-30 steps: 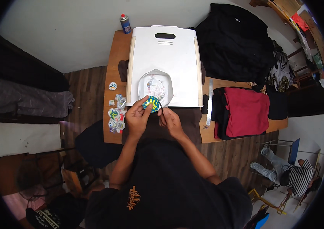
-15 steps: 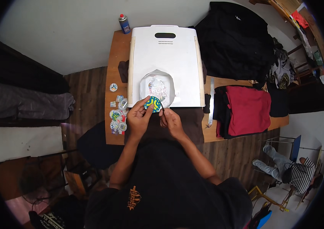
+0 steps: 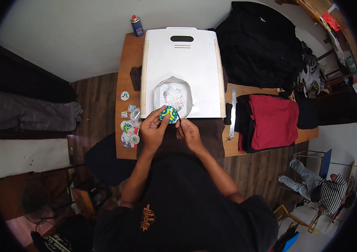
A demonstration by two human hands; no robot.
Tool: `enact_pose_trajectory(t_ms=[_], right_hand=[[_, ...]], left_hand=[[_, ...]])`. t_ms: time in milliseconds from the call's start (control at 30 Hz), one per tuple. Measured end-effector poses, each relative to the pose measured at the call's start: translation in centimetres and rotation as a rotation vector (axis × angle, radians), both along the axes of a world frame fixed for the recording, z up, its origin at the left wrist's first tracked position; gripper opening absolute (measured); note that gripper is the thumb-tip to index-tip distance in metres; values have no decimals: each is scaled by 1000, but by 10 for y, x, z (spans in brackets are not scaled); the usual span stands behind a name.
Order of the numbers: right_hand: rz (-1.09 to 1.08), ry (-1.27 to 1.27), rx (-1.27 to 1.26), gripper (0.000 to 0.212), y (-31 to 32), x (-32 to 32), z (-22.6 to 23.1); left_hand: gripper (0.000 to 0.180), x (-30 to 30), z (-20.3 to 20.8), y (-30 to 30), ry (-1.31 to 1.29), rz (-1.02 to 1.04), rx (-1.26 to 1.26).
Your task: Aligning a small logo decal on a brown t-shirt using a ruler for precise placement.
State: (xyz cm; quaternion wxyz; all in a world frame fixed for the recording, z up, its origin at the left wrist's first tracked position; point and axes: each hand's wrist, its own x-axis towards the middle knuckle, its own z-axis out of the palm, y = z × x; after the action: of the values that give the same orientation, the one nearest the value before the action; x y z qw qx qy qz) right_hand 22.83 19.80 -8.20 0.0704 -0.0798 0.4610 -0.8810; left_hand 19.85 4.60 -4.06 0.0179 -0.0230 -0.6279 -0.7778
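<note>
My left hand (image 3: 152,133) pinches a round disc (image 3: 168,114) between thumb and fingers. The disc is teal around its edge, with a yellow and white pattern. Closed round a thin dark tool (image 3: 179,118), my right hand (image 3: 190,135) keeps its tip by the disc's right edge. The tool is too small to name its kind. Just beyond both hands, a whitish tray with a rim (image 3: 189,98) holds scraps. It rests on a white panel (image 3: 182,65) that has a handle slot near its far end.
At left on the wooden table (image 3: 127,54) are several round patterned pieces (image 3: 127,132), a single round piece (image 3: 125,96) and a spray can (image 3: 136,26). To the right lie a metal ruler (image 3: 232,111), folded red cloth (image 3: 273,119) and black garments (image 3: 258,46). A person (image 3: 329,193) is at far right.
The disc has tilted slightly in my left hand. Otherwise both hands stay in nearly the same place.
</note>
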Motion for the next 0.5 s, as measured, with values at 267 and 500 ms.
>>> enact_pose_trajectory(t_ms=[267, 500], right_hand=[[-26, -90, 62, 34, 2, -2, 4], [-26, -42, -33, 35, 6, -3, 4]], left_hand=[[39, -5, 2, 4, 44, 67, 21], [40, -6, 7, 7, -24, -38, 19]])
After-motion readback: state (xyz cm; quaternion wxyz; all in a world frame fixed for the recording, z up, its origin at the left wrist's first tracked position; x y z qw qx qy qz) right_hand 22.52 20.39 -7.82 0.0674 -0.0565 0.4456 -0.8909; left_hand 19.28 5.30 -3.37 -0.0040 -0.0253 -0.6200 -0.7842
